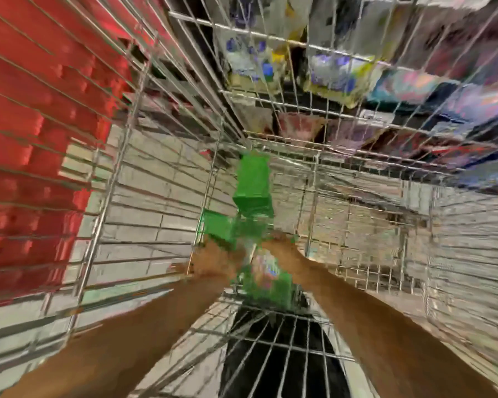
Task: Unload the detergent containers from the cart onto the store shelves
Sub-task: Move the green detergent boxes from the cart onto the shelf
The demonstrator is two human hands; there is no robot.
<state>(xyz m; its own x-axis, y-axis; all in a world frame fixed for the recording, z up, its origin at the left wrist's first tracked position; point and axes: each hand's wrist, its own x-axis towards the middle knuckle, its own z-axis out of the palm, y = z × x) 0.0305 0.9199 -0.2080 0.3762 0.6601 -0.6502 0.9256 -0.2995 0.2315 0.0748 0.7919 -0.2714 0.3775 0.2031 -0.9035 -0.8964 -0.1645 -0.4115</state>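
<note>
Two hands meet low inside a wire cart [144,116], the left hand [213,261] and the right hand [281,245] set on either side of a green detergent container [266,282] with a pale label, which sits near the cart's floor between them. Motion blur smears the fingers, so it cannot be told whether either hand grips the container, merely touches it or lies open beside it. The likely hazard is a lift begun on an unsure hold at full reach. The container could drop back onto the wire floor, snag on the cart's bars, or knock the second container [217,228] just beside the left hand and the third container [253,188] beyond it toward the far corner. Both arms are stretched nearly straight, forearms bare, running from the lower corners of the view and converging at the wrists, the left hand a little lower in the frame than the right. Past the far wire wall the store shelves [342,76] hold rows of packaged goods, well apart from the containers, none of which has reached them yet. A red panel [26,139] fills the left side outside the cart.
</note>
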